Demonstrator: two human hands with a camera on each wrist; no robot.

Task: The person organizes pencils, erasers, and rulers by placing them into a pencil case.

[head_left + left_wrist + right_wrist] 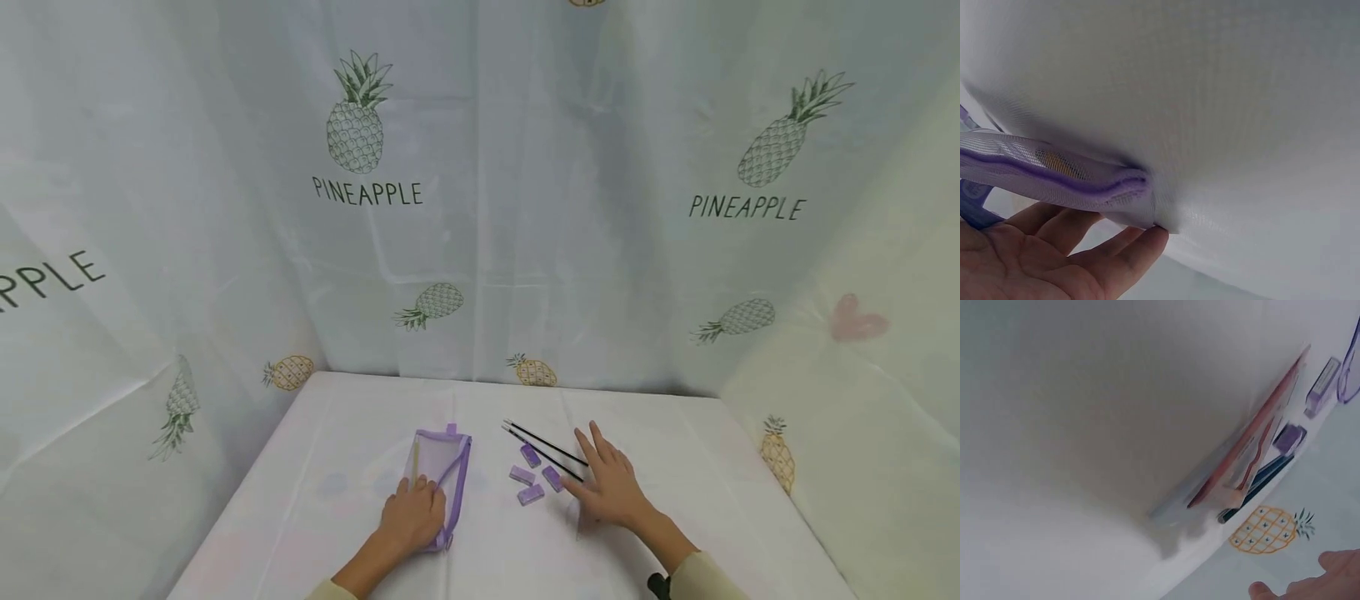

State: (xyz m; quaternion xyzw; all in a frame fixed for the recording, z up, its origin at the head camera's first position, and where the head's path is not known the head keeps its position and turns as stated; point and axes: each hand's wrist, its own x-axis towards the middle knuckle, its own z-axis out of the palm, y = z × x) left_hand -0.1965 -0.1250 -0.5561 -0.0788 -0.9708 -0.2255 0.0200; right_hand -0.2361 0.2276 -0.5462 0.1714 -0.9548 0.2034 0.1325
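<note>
In the head view my left hand [415, 510] rests on a purple-edged mesh pencil pouch [462, 479] lying on the table. A yellow pencil-like stick [416, 458] shows through the mesh. In the left wrist view, loosely bent fingers touch the pouch [1072, 178] near its purple zipper. My right hand [609, 487] is spread over a clear flat packet [579, 518], partly hidden beneath it. The right wrist view shows this packet [1252, 447] with a reddish strip inside. Whether the right fingers touch it I cannot tell. Several small purple blocks [531, 495] lie beside the hand.
Two thin black sticks [542, 440], like pencils, lie behind the purple blocks, their near ends by the right hand. The white-covered table [360, 417] meets pineapple-printed curtains [525, 250] at the back and on both sides.
</note>
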